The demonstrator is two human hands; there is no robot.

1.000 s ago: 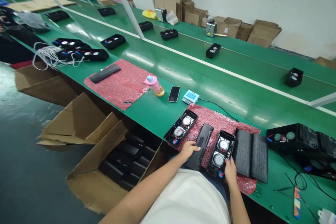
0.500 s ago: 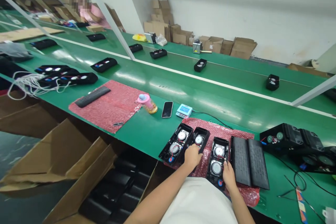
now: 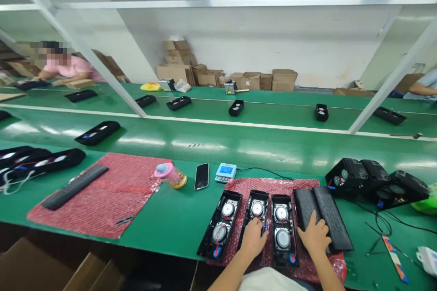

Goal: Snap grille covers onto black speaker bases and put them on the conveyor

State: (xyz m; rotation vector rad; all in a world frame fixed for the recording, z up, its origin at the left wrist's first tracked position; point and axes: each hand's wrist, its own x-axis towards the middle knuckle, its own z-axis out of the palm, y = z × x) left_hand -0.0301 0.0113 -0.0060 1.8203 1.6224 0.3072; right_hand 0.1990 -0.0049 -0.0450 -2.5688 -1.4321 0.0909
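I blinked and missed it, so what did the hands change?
The left hand turned the middle black case over: its plain side faced up, now a round speaker shows, with the hand still on it. The right hand let go of the right case and moved right, spread over the left dark panel. The phone, bottle and blue-screened box stayed put.
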